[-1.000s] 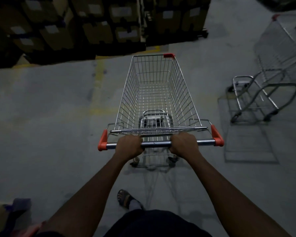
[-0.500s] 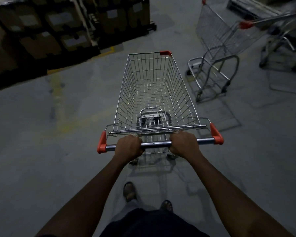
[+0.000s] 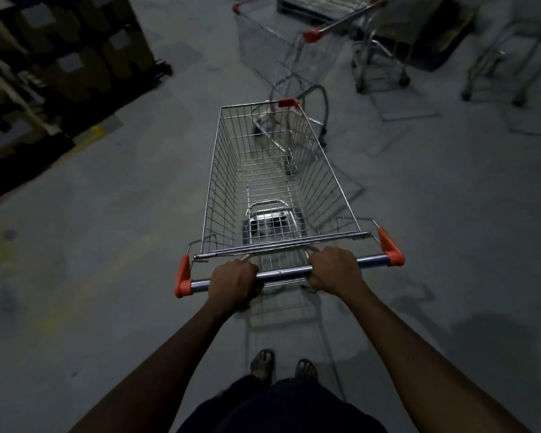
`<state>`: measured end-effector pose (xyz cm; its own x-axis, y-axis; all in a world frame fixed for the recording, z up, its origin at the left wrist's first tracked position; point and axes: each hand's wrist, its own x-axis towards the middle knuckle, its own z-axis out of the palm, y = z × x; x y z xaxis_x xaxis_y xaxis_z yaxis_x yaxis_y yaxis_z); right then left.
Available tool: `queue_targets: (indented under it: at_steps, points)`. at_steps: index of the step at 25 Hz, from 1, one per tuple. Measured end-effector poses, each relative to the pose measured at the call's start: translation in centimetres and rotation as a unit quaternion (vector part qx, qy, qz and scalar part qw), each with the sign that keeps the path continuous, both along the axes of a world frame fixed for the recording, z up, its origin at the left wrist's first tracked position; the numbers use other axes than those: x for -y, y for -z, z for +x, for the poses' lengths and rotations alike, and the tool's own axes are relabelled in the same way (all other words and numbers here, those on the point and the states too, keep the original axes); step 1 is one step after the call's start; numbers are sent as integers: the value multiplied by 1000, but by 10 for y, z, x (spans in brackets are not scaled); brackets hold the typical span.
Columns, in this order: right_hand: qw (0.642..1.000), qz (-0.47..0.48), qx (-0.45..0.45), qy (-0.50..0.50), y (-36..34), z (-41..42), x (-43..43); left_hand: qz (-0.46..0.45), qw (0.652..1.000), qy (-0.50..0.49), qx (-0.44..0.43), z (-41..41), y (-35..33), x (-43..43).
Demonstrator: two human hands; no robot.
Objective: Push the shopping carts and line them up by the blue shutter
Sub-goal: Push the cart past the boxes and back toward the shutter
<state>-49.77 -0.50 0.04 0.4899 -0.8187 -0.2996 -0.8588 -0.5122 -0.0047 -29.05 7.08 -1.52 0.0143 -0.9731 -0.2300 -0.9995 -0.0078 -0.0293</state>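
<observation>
Left hand and right hand each curl tight round the bar of the cart, its nose at 12 o'clock near a parked cart (blurred). Empty wire frame: likely light, stiff, free-rolling; a wider grip should steer best

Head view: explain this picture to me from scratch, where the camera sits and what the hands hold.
There is no machine here. A person wears one camera on the head, looking forward and down, so you see their own arms. The left hand and right hand each grip the handle bar of an empty wire shopping cart on a grey floor. Just ahead stands another cart. Stacked boxes fill the upper left. No blue shutter shows.
</observation>
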Motion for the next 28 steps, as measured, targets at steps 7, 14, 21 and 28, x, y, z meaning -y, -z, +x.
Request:
queue_targets:
  at_steps: [7, 14, 21, 28]
  points:
    - [990, 4, 5, 140, 0, -27, -19, -7, 992, 123, -11, -17, -4, 36]
    - [967, -6, -2, 255, 3, -61, -32, -19, 969, 243, -30, -52, 2, 79]
    - [937, -11, 8, 350, 12, -116, -27, -47, 934, 355, -1, -115, 11, 135]
    - [906, -23, 28, 421, 21, -187, -2, -57, 895, 441, 23, -203, 13, 200]
